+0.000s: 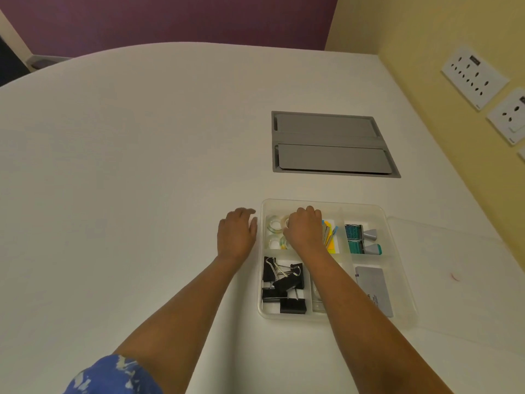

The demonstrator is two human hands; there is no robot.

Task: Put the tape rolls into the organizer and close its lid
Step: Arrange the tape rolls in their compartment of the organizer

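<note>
A clear plastic organizer point(395, 251) with several compartments lies on the white table. Its far-left compartment holds clear tape rolls point(273, 226), one above another roll point(275, 243). My right hand point(305, 230) is curled inside that compartment, its fingers closed on a tape roll that is mostly hidden under them. My left hand point(237, 236) rests flat on the table, just outside the organizer's left wall, fingers apart and holding nothing. The clear lid point(454, 280) lies open flat on the table to the organizer's right.
Other compartments hold black binder clips point(284, 282), coloured sticky flags point(329, 234), teal stamps point(362, 240) and a grey card point(375, 291). A grey cable hatch point(329, 143) is set in the table beyond. Wall sockets point(474, 76) are on the yellow wall at right.
</note>
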